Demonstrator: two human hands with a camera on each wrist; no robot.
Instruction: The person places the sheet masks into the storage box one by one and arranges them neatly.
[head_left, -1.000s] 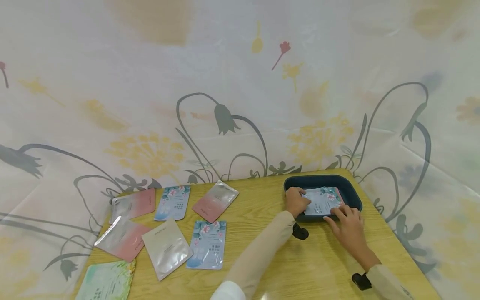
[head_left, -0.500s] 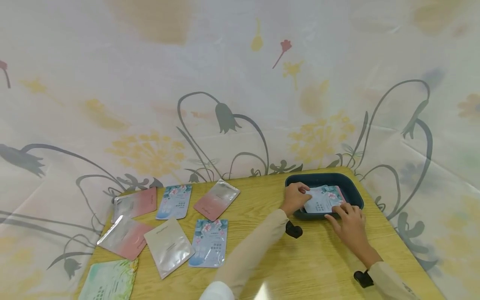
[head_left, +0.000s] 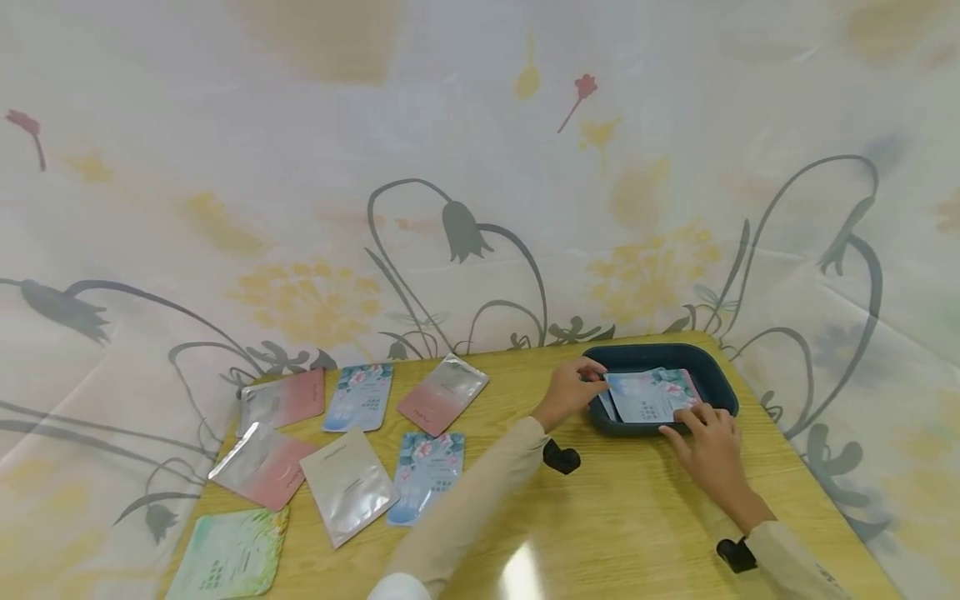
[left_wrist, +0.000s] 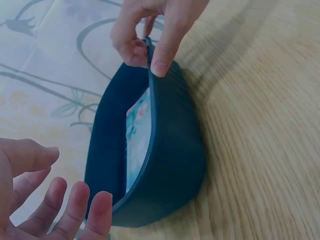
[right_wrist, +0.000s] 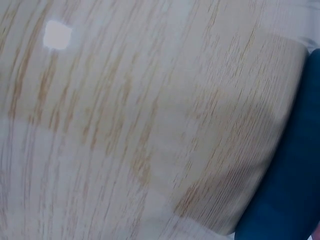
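Note:
A dark blue tray [head_left: 645, 357] stands toward the right end of the table in the head view. Inside it lie overlapping sheet mask sachets, a pale blue floral one [head_left: 641, 397] uppermost, with a pink edge showing at its right. My right hand [head_left: 711, 454] pinches the front rim; the left wrist view shows its thumb outside the wall and fingers inside. By the tray's left end is my left hand [head_left: 566, 393], which appears in the left wrist view with fingers spread and nothing held. The right wrist view catches only the tray's side [right_wrist: 285, 175] and wood, not the fingers.
Several sachets lie spread on the left half of the table: pink-and-silver ones [head_left: 442, 396], a cream one [head_left: 348, 483], blue floral ones [head_left: 360, 398] and a green one [head_left: 228, 554]. A patterned curtain [head_left: 480, 167] hangs along the table's back edge.
My left hand has drawn back leftward from the uppermost sachet, uncovering more of it and another below. My right hand stays at the front rim. The head view has swung slightly left.

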